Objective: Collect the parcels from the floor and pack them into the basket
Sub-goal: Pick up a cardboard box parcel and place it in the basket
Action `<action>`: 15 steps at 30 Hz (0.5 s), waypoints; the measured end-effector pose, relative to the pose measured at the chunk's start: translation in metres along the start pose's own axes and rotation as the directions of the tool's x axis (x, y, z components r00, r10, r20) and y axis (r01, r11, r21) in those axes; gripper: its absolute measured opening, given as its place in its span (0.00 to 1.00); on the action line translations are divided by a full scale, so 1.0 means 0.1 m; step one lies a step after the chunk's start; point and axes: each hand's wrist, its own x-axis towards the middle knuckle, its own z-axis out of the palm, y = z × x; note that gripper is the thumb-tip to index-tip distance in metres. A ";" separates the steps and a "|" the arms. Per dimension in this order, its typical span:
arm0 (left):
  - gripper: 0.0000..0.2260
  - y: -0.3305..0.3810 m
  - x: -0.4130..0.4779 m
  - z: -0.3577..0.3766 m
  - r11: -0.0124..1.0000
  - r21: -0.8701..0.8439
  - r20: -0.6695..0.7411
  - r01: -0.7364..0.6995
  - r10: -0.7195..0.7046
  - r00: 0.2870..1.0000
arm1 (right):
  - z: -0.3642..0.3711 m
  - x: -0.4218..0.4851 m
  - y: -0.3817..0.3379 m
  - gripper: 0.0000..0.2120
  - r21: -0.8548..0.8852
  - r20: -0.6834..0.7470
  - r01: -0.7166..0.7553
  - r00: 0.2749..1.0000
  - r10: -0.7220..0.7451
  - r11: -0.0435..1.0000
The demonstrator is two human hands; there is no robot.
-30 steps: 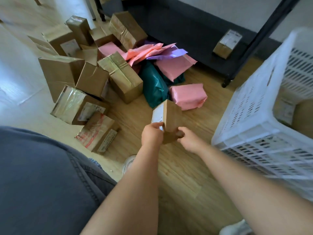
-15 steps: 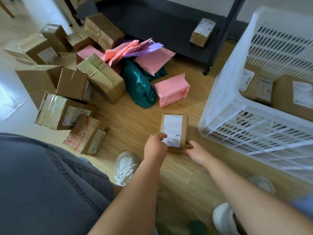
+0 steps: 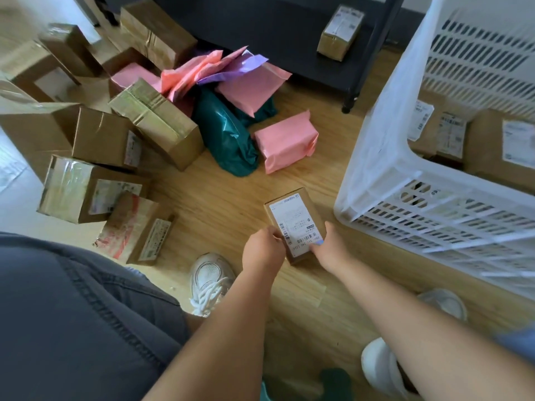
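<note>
Head view: your left hand [image 3: 263, 250] and right hand [image 3: 330, 250] grip the small labelled box [image 3: 296, 224] between them, label up, with the white basket [image 3: 385, 180] just beside your right hand.

At frame centre, small box [image 3: 295, 224] between left hand [image 3: 262, 251] and right hand [image 3: 330, 250], over the floor [image 3: 220, 204]. Just right of it, basket [image 3: 385, 175] along the right edge, with boxed parcels [image 3: 498, 146] inside. At left, heap of cartons [image 3: 110, 140]; above the small box, toward upper centre, soft mailers [image 3: 231, 82]. On the low shelf [image 3: 260, 30] at top, lone carton [image 3: 340, 31].
</note>
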 end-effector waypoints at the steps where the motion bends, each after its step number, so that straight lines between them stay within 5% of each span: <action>1: 0.11 0.01 0.00 0.00 0.999 0.026 -0.033 -0.025 0.026 0.999 | -0.03 0.00 0.00 0.33 -0.048 0.014 0.015 1.000 -0.015 0.999; 6: 0.17 0.00 0.06 0.00 0.950 0.221 -0.163 -0.221 0.259 0.952 | -0.19 0.02 -0.06 0.34 -0.248 0.112 0.170 0.983 -0.147 0.954; 9: 0.24 0.04 0.12 -0.02 0.815 0.460 -0.068 -0.353 0.429 0.901 | -0.26 0.08 -0.09 0.35 -0.375 0.168 0.272 0.960 -0.223 0.886; 12: 0.32 0.05 0.19 -0.02 0.723 0.584 0.118 -0.371 0.376 0.919 | -0.28 0.08 -0.13 0.38 -0.431 0.203 0.303 0.950 -0.236 0.850; 15: 0.34 -0.01 0.22 0.00 0.736 0.592 0.162 -0.328 0.289 0.943 | -0.27 0.03 -0.09 0.36 -0.421 0.155 0.292 0.956 -0.249 0.859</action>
